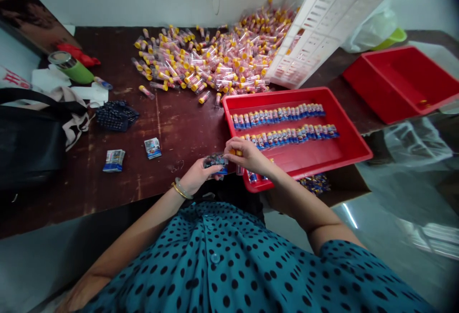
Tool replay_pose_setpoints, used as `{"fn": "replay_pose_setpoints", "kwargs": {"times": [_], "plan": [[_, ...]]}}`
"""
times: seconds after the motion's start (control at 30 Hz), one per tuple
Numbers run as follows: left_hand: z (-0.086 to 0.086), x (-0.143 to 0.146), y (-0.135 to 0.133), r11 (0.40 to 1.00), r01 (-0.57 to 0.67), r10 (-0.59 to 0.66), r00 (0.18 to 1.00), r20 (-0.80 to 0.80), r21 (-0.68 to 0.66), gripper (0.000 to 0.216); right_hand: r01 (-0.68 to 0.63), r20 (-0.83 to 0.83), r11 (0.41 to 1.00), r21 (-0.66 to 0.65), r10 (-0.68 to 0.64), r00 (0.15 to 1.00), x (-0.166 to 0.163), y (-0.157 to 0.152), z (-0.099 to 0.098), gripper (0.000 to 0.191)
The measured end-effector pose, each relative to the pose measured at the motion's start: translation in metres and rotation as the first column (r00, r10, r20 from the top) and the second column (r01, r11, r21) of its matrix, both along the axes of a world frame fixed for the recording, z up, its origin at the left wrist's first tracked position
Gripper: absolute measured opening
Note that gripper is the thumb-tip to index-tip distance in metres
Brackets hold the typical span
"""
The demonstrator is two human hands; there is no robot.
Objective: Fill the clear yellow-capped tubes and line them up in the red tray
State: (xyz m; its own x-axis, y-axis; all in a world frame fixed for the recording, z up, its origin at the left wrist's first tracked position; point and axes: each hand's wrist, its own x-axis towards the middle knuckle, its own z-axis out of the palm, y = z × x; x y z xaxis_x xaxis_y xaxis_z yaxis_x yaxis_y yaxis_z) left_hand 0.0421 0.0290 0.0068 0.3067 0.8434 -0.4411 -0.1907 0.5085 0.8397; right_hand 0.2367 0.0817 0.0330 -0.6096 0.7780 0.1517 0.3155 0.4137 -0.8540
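Observation:
My left hand [198, 175] is closed around a small stack of printed labels [215, 162] at the table's near edge. My right hand [246, 154] pinches a small yellow-capped tube [234, 151] right beside the labels, over the near left corner of a red tray [349, 148]. The tray holds two rows of labelled tubes [278, 113] lying side by side, and a few more tubes lie under my right wrist. A big heap of unlabelled clear tubes with yellow caps [215, 61] lies on the dark wooden table beyond the tray.
Two small label stacks [114, 160] [152, 148] lie left of my hands. A black bag [30, 138], a green cup [71, 66] and a dark cloth [116, 116] sit at the left. A white slotted crate [322, 21] leans over the heap. A second red tray [398, 83] stands at right.

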Motion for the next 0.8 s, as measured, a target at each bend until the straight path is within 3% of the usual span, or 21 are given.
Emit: {"fn": "replay_pose_setpoints", "kwargs": {"times": [0.1,0.27,0.4,0.5,0.6,0.8], "plan": [[0.001,0.01,-0.001,0.999,-0.048,0.048,0.999,-0.007,-0.011,0.032,-0.035,0.025,0.999,0.004,0.035,0.999,0.002,-0.002,0.002,0.013],[-0.005,0.018,-0.001,0.972,-0.232,0.231,0.972,-0.039,-0.026,0.038,0.036,0.01,0.999,-0.011,-0.036,0.999,0.006,-0.001,0.0,0.018],[-0.006,0.017,-0.001,0.985,-0.157,0.158,0.987,0.008,-0.067,0.037,0.077,-0.02,0.996,-0.037,-0.078,0.997,0.013,0.001,-0.001,0.018],[-0.006,0.017,0.0,0.986,-0.151,0.153,0.988,0.011,-0.076,0.032,0.175,-0.092,0.961,-0.212,-0.198,0.976,0.025,0.004,0.002,0.012],[-0.007,0.018,0.001,0.986,-0.147,0.147,0.989,-0.014,-0.079,0.031,0.259,-0.181,0.87,-0.42,-0.36,0.915,0.041,0.009,0.007,0.018],[-0.009,0.02,0.005,0.996,-0.086,0.086,0.99,-0.11,0.003,0.033,0.195,-0.303,0.802,-0.564,-0.421,0.855,0.064,0.016,0.013,0.027]]}}
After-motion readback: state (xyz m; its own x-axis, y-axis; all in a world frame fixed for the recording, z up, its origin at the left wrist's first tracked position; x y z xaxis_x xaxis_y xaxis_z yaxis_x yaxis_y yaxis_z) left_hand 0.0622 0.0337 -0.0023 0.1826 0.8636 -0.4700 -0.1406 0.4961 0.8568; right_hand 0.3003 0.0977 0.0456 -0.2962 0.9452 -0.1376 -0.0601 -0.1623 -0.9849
